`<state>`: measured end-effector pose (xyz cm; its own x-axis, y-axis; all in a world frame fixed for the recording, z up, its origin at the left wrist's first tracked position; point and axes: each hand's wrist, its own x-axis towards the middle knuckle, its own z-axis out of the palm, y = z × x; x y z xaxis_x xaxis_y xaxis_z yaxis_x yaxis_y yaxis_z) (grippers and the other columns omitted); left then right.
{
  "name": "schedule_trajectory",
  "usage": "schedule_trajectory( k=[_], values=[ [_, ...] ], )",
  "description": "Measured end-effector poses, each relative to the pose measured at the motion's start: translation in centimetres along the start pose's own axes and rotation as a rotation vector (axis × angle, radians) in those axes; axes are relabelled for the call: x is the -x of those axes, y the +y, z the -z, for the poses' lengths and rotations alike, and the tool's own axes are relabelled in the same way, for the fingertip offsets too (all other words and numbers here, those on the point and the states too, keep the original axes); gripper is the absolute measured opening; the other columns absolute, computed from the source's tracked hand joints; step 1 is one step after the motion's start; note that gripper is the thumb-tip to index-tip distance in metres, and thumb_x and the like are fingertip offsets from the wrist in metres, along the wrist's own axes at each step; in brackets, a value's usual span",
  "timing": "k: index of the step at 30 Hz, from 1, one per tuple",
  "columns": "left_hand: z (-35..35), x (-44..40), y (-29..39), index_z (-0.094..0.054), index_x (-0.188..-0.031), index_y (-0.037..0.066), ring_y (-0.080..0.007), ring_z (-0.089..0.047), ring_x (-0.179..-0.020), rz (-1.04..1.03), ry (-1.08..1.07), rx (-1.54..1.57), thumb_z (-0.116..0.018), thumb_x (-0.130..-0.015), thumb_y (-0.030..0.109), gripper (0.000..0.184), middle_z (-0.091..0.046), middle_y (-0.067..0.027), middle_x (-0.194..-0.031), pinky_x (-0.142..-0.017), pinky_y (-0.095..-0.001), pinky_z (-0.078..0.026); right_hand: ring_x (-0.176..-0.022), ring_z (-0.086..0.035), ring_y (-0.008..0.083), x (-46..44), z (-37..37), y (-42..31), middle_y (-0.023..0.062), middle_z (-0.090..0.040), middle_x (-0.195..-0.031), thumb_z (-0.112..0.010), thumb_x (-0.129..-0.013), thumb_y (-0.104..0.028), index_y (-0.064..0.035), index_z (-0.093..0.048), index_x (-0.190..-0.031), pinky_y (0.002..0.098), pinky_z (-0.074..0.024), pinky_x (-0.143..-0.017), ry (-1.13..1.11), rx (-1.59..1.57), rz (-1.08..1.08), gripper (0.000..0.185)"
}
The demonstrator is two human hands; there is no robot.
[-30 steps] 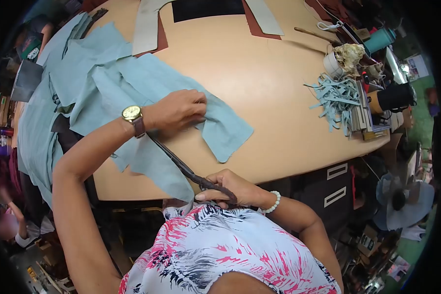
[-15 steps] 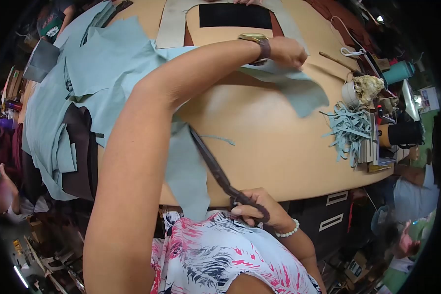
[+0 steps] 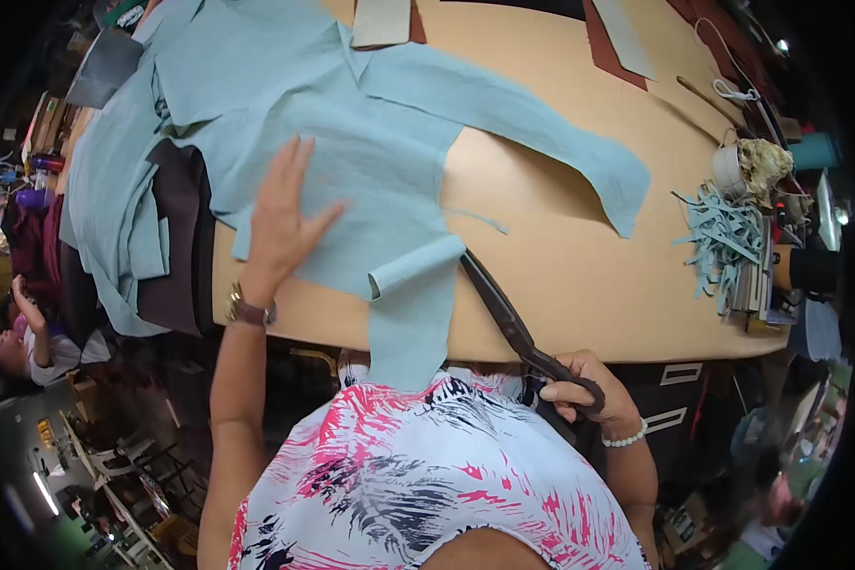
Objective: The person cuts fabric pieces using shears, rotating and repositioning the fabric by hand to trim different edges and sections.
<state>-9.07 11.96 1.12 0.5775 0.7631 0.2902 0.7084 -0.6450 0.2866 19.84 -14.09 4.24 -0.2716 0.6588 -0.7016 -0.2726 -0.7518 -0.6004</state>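
A large pale blue sheet, leather-like and irregular in outline, spreads over the left and middle of the table. My left hand, with a watch at its wrist, is open over the sheet, fingers apart and slightly blurred; whether it touches cannot be told. My right hand is wrapped around the handles of dark long-bladed scissors near the front edge. The tips of the scissors reach the sheet beside a curled-over flap. Below that flap, part of the sheet hangs over the edge against my shirt.
Pale blue offcut strips lie in a pile at the right. Behind them stand a white container and a teal bottle. Dark brown folded material rests at left, near a grey bin. Another person is at far left.
My left hand has come back from the far right of the sheet to its left side and opened. A flap now lies curled near the scissors. My view has shifted.
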Motion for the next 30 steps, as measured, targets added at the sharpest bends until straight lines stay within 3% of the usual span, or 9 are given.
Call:
schedule_trajectory(
  k=[4,7,10,13,16,19,22,30],
  values=[
    [0.2,5.1,-0.5,-0.028,-0.137,0.007,-0.0357,-0.018,-0.133,0.165,-0.229,-0.153,-0.067,-0.073,0.043,0.083,-0.024,-0.0157,-0.143,-0.104,-0.049,-0.018,-0.041,-0.044,0.0034,-0.4,-0.7,0.8,-0.0017,-0.049,-0.05,-0.07,-0.076,-0.014,-0.0017,-0.055,-0.073,0.0178,-0.0323,-0.039,-0.028,0.097,-0.035,0.02],
    [1.8,5.5,-0.8,-0.036,-0.134,0.007,-0.0352,-0.027,-0.13,0.173,-0.179,-0.093,-0.069,-0.071,0.039,0.078,-0.031,-0.0169,-0.139,-0.103,-0.0494,-0.022,-0.041,-0.045,0.003,-0.5,-1.2,1.1,-0.0019,-0.049,-0.05,-0.07,-0.075,-0.014,-0.0029,-0.054,-0.069,0.0176,-0.0317,-0.039,-0.048,0.17,-0.034,0.021],
    [2.9,4.1,0.8,-0.043,-0.129,0.006,-0.034,-0.035,-0.124,0.002,-0.004,0.064,-0.072,-0.068,0.036,0.073,-0.039,-0.0159,-0.135,-0.1,-0.0502,-0.028,-0.041,-0.045,0.0027,-0.1,-1.8,2.0,-0.002,-0.049,-0.05,-0.071,-0.074,-0.013,-0.0035,-0.053,-0.068,0.0174,-0.0311,-0.039,0.009,0.191,-0.022,0.022],
    [3.1,3.9,5.3,-0.05,-0.121,0.004,-0.0327,-0.042,-0.119,-0.139,-0.048,0.304,-0.073,-0.069,0.028,0.062,-0.047,-0.0142,-0.127,-0.096,-0.0466,-0.035,-0.042,-0.045,0.0029,0.3,-2.5,2.5,-0.0019,-0.049,-0.05,-0.071,-0.074,-0.014,-0.0036,-0.052,-0.067,0.0172,-0.0306,-0.04,0.064,0.167,-0.005,0.023],
    [0.5,5.3,7.5,-0.057,-0.108,0.003,-0.0319,-0.049,-0.11,-0.186,-0.1,0.19,-0.071,-0.069,0.019,0.045,-0.054,-0.0132,-0.117,-0.092,-0.0408,-0.039,-0.042,-0.045,0.0033,0.8,-2.6,2.8,-0.0017,-0.048,-0.05,-0.071,-0.074,-0.015,-0.0039,-0.051,-0.067,0.0172,-0.0304,-0.04,0.116,0.154,0.031,0.024],
    [-1.5,7.0,9.4,-0.056,-0.088,0.003,-0.0277,-0.055,-0.097,-0.255,0.014,0.226,-0.065,-0.069,0.012,0.022,-0.058,-0.0137,-0.102,-0.084,-0.0373,-0.043,-0.042,-0.045,0.0035,1.2,-2.1,3.0,-0.0012,-0.049,-0.052,-0.07,-0.074,-0.017,-0.0042,-0.05,-0.067,0.0177,-0.0306,-0.04,0.15,0.164,0.093,0.025],
    [-2.0,8.1,11.3,-0.057,-0.084,0.003,-0.0281,-0.059,-0.087,-0.22,0.054,0.301,-0.07,-0.063,0.007,0.024,-0.06,-0.0122,-0.101,-0.078,-0.0358,-0.047,-0.042,-0.045,0.0039,1.7,-1.5,3.4,-0.001,-0.049,-0.052,-0.07,-0.074,-0.017,-0.0037,-0.051,-0.067,0.0174,-0.032,-0.04,0.168,0.179,0.06,0.025],
    [-3.5,8.3,13.8,-0.055,-0.082,0.002,-0.0271,-0.059,-0.094,-0.27,0.108,0.36,-0.065,-0.068,0.004,0.017,-0.061,-0.0126,-0.104,-0.073,-0.0357,-0.048,-0.046,-0.05,0.0083,2.8,-0.3,4.8,0.003,-0.05,-0.055,-0.077,-0.062,-0.031,-0.0009,-0.051,-0.069,0.0195,-0.0375,-0.042,0.063,-0.039,0.086,0.041]
  ],
)
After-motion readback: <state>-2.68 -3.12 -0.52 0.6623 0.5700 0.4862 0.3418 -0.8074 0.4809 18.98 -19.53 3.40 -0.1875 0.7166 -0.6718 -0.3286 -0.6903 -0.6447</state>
